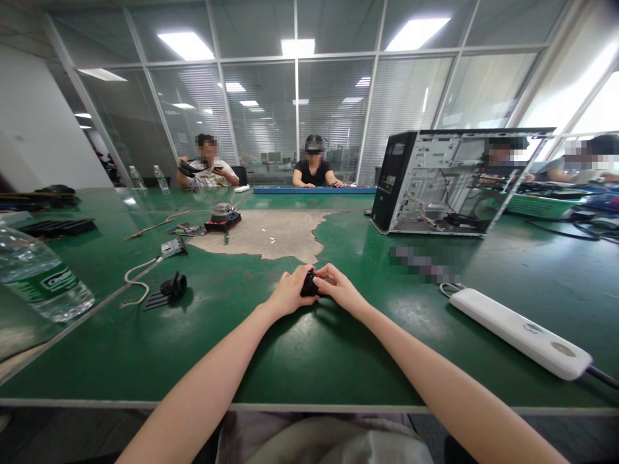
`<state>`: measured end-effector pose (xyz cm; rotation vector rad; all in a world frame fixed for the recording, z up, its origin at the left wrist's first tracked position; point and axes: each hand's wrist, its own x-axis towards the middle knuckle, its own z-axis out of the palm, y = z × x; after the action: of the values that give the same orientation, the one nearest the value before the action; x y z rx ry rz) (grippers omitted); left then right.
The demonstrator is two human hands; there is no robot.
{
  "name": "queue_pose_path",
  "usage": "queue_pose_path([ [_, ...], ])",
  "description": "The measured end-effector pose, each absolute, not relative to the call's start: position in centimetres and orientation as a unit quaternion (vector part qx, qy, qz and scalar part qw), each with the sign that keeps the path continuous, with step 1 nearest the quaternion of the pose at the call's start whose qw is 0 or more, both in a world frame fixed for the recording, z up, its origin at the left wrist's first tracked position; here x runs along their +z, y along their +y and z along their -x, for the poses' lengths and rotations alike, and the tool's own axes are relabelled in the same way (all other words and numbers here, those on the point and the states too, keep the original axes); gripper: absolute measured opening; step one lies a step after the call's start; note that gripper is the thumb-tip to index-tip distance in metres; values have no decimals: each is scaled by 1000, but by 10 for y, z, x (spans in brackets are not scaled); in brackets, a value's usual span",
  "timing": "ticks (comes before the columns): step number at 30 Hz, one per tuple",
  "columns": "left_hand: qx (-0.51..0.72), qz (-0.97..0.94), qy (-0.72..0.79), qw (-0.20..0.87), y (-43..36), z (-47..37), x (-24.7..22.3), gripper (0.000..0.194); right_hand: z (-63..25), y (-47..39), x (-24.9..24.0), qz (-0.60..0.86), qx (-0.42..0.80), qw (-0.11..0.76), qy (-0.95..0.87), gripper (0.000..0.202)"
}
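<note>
A small black part [308, 284] is held between both hands, just above the green table [309, 361] near its middle. My left hand [289, 293] is closed round its left side. On the right, my right hand [337, 287] pinches the same part with thumb and fingers. Much of the part is hidden by the fingers, so its exact shape cannot be made out. Beyond the hands lies a bare beige patch [271, 232] of the tabletop with small white scraps on it.
Left: a water bottle [43, 277], a black part with slats [171, 287], a metal piece with a cable [173, 247] and a black-and-red device [223, 218]. Right: an open computer case [435, 183] and a white power strip [520, 332]. Several people sit across the table.
</note>
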<state>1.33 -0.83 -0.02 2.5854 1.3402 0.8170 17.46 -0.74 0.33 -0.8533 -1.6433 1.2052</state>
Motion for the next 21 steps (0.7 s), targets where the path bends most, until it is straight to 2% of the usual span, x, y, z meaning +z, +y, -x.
queue_pose_path([
  [11,268,-856,439,56,-7,-13,-1,58,-177,-2,-4,361,506,427,-657,28],
  [17,269,-854,441,59,-7,-13,-1,62,-177,-9,5,356,498,439,-658,23],
  [21,268,-852,445,66,-7,-13,-2,62,-175,-4,-2,372,498,442,-646,27],
])
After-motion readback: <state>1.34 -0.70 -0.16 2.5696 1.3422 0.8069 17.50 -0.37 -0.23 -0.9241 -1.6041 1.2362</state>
